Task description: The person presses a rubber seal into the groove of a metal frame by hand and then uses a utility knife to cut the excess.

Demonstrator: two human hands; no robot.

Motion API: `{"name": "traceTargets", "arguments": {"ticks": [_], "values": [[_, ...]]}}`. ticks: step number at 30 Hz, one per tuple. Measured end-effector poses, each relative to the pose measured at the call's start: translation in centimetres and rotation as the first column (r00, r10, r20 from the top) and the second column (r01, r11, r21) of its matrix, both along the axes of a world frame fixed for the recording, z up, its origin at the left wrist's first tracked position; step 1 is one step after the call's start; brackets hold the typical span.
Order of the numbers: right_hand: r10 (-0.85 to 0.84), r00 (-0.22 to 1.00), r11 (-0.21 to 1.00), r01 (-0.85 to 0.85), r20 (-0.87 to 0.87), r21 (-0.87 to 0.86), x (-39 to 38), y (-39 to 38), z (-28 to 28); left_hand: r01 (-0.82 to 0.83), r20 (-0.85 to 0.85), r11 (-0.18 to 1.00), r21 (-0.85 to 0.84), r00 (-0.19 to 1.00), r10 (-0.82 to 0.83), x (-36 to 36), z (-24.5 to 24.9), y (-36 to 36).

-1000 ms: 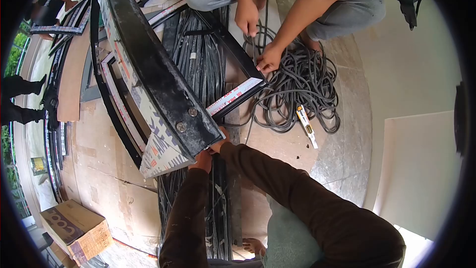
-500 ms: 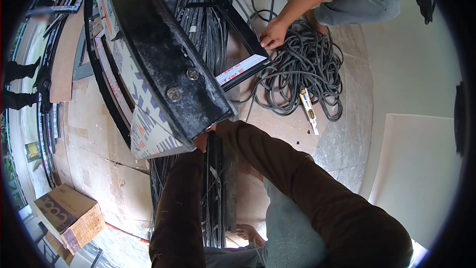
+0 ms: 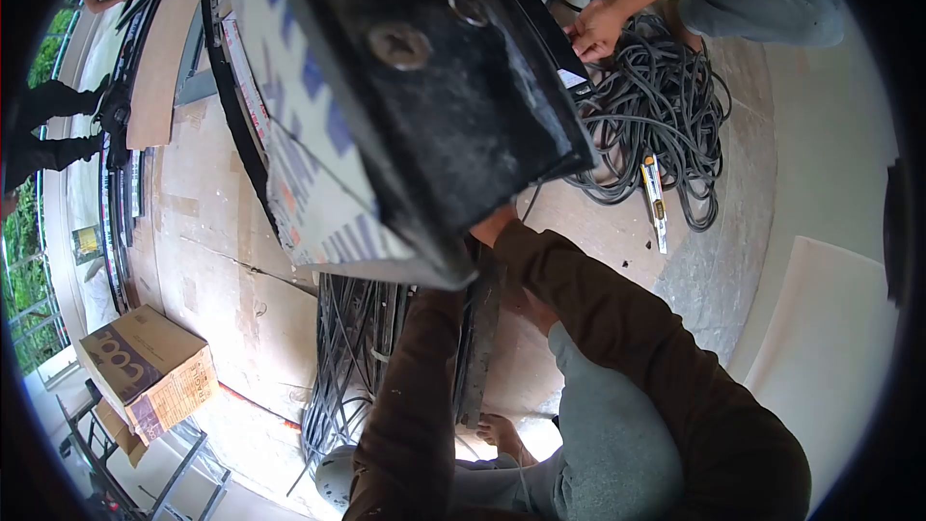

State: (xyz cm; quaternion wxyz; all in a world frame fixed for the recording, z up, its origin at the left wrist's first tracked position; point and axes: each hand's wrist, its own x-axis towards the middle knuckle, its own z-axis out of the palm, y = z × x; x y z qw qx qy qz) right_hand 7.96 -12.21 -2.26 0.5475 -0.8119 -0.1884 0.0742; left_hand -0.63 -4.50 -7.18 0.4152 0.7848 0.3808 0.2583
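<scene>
Right hand [image 3: 494, 225] is at the underside of the near end of the black frame [image 3: 434, 116]; fingers are hidden, so I can't tell if it's gripping. Left hand is out of sight behind the frame, state can't be told; only your left sleeve [image 3: 415, 386] shows, reaching up to it. The frame's near end is right above and in front of your hands, screws [image 3: 400, 45] facing you, printed wrap [image 3: 299, 164] on its left side.

Step in hand looks like supporting that end. My read: moving it calls for both hands firm underneath and a level turn, since a long piece could swing.

Pose: right forearm angles in from lower right, elbow out wide. Left forearm runs nearly straight ahead, close to your body line.

Around you: black strips [image 3: 338, 328] lie below, left of your left sleeve. Cable pile [image 3: 666, 96] is ahead and right of your right hand, a co-worker's hand [image 3: 596, 29] just beside it. Yellow-and-white tool [image 3: 655, 203] is right of your right hand, near the cable. Cardboard box [image 3: 149, 362] is well off left.
</scene>
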Motion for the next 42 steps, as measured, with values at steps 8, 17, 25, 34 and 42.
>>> {"name": "traceTargets", "arguments": {"ticks": [8,17,25,34,42], "values": [[-0.196,0.917,0.974,0.224,0.346,-0.042,4.0,-2.4,0.6,0.010,0.193,0.493,-0.870,0.927,0.322,-0.2,3.0,2.2],[0.086,0.957,0.984,-0.125,-0.275,-0.128,-5.0,-16.1,4.9,-0.095,-0.038,0.698,-0.709,0.995,0.096,-4.1,5.1,3.8],[-0.652,0.731,0.692,0.465,-0.201,-0.552,-5.7,-36.6,0.3,0.514,-0.370,0.851,-0.105,0.774,-0.513,-4.3,6.4,2.3],[0.423,0.716,0.092,-0.643,-0.555,-0.760,-26.7,-49.8,-1.1,0.512,-0.449,0.858,-0.037,0.759,-0.472,-4.3,6.9,1.4],[-0.197,0.816,0.695,-0.275,-0.544,-0.664,-14.2,-29.7,6.7,0.402,-0.464,0.914,-0.047,0.802,-0.377,-5.0,7.1,1.3]]}}
